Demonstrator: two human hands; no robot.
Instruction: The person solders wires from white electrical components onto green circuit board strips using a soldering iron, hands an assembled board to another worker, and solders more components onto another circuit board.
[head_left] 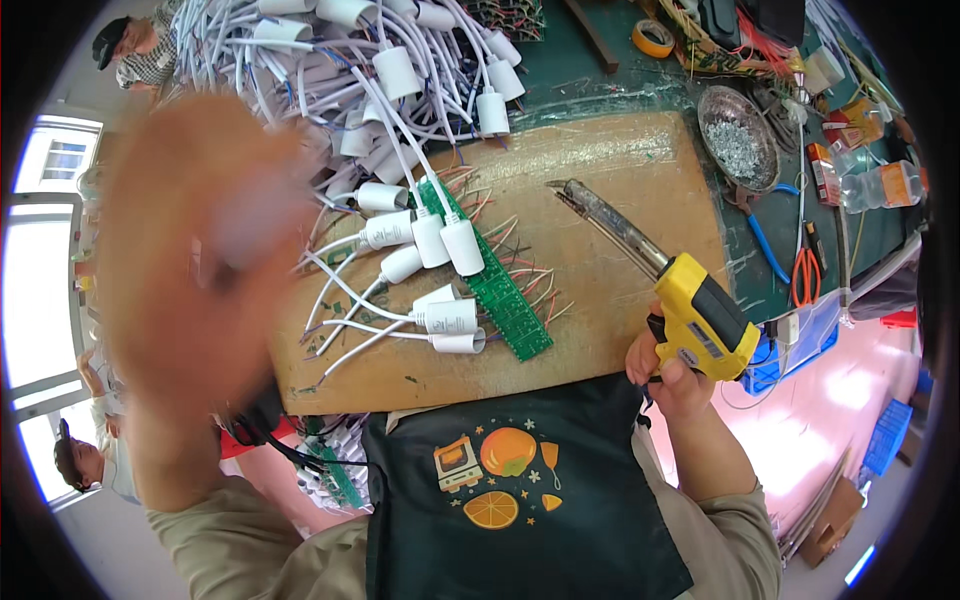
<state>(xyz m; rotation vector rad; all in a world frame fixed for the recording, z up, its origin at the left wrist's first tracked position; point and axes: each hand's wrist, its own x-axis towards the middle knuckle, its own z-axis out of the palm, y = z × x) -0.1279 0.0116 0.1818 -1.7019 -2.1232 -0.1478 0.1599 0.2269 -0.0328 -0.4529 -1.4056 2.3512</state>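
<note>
My right hand point(680, 385) is wrapped round the grip of a yellow and black soldering gun point(705, 325). Its long metal tip points up and left over the brown work board point(640, 160). Close to the camera at the left, my raised left hand point(205, 260) is smeared by motion, so its fingers and anything in them cannot be made out. Between the hands lies a long green circuit board strip point(505, 300) with thin red, white and black wires along its sides. Several white lamp holders point(445, 316) with white cables rest on and beside the strip.
A big heap of white cabled lamp holders point(395, 72) fills the back left. At the right are a metal dish of solder bits point(738, 140), blue-handled pliers point(768, 245), orange-handled scissors point(805, 277) and a plastic bottle point(880, 187). Orange tape point(653, 39) lies farther back. Two people appear at the left.
</note>
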